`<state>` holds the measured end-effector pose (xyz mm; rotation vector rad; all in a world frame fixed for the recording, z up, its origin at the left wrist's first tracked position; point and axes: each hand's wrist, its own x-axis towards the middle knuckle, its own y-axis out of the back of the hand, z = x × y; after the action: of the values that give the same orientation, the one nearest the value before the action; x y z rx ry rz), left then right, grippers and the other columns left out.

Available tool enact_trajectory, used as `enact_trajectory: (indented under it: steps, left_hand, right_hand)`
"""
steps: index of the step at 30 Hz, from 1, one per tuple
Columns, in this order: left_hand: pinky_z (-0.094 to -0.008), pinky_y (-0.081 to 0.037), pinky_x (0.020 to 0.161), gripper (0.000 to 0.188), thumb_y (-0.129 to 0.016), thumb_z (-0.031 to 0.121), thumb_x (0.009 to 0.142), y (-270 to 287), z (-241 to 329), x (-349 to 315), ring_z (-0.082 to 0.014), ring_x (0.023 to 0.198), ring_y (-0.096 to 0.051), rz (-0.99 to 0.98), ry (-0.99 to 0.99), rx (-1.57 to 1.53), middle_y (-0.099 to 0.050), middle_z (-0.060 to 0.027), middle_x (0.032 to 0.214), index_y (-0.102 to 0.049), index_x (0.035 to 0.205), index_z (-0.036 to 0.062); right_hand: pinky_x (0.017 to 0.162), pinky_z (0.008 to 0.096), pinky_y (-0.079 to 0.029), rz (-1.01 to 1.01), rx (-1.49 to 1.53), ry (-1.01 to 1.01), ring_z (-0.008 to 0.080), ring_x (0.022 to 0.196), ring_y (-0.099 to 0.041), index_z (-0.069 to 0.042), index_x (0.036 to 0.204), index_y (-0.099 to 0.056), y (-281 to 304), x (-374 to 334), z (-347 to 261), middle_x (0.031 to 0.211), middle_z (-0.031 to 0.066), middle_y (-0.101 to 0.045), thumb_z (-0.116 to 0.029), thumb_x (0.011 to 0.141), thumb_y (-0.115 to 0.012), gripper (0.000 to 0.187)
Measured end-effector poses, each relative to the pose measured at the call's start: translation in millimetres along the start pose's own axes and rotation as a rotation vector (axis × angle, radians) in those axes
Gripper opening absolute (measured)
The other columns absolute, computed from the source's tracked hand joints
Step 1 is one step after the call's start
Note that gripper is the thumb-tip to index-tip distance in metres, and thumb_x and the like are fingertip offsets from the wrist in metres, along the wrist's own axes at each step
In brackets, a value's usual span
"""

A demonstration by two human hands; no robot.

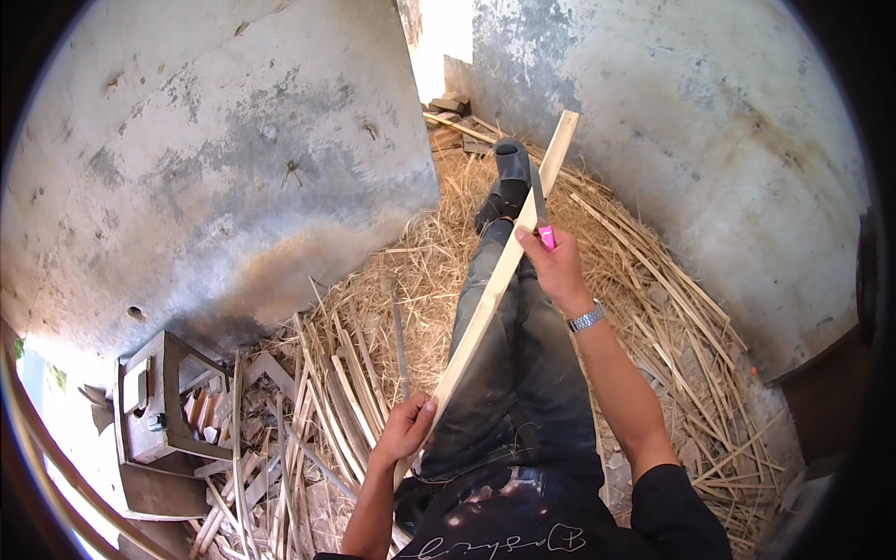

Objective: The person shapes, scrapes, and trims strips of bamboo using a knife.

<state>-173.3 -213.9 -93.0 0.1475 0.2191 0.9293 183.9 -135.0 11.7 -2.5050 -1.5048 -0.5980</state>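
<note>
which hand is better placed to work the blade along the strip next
Probably the right hand: it grips the pink-handled tool, whose blade lies alongside the wooden strip, while the left hand holds the strip's near end.

From where I stand | lettering: white, thin, looping script (564, 539) | stands on: front of a black, short-sleeved fabric shirt (453, 518) | one visible row

A long, pale, flat strip (498, 280) is slanting up rightward. A knife (541, 211) (pink-handled, grey-bladed) is crossing the strip's upper part, blade pointing upward.
</note>
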Motion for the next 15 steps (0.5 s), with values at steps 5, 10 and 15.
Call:
enact_trajectory:
  steps: [5, 10, 15]
  left_hand:
    - [-0.0271, -0.054, 0.057, 0.025, -0.051, 0.028, 0.109, -14.3, 40.6, 21.4, -0.0113, 0.064, -0.064, -0.181, 0.075, -0.182, -0.064, -0.0044, 0.076, -0.055, 0.114, 0.0043]
    - [-0.0268, -0.057, 0.066, 0.03, -0.053, 0.019, 0.108, -15.7, 84.1, 55.9, -0.0141, 0.079, -0.07, -0.137, -0.161, -0.135, -0.068, -0.0088, 0.092, -0.047, 0.132, 0.0018]
    - [-0.029, -0.059, 0.075, 0.049, -0.056, 0.02, 0.106, -7.7, 166.7, 71.0, -0.0172, 0.089, -0.071, -0.011, -0.057, -0.095, -0.068, -0.0121, 0.11, -0.037, 0.147, 0.0012]
  right_hand:
    - [0.056, 0.0256, -0.038, 0.025, 0.107, -0.016, 0.0035, 0.062, -0.045, 0.001, 0.088, -0.069, -0.4, 5.1, -14.4, 0.068, -0.0058, -0.055, -0.018, 0.095, -0.073, 0.021]
    - [0.054, 0.0258, -0.036, -0.062, 0.089, -0.059, 0.0025, 0.062, -0.043, -0.001, 0.084, -0.067, -7.8, 2.7, -35.7, 0.066, -0.0075, -0.051, -0.019, 0.096, -0.073, 0.023]
    - [0.055, 0.0249, -0.036, -0.275, 0.166, -0.135, 0.0025, 0.063, -0.043, 0.0, 0.091, -0.069, -26.3, -5.2, -65.9, 0.068, -0.0066, -0.053, -0.021, 0.097, -0.074, 0.022]
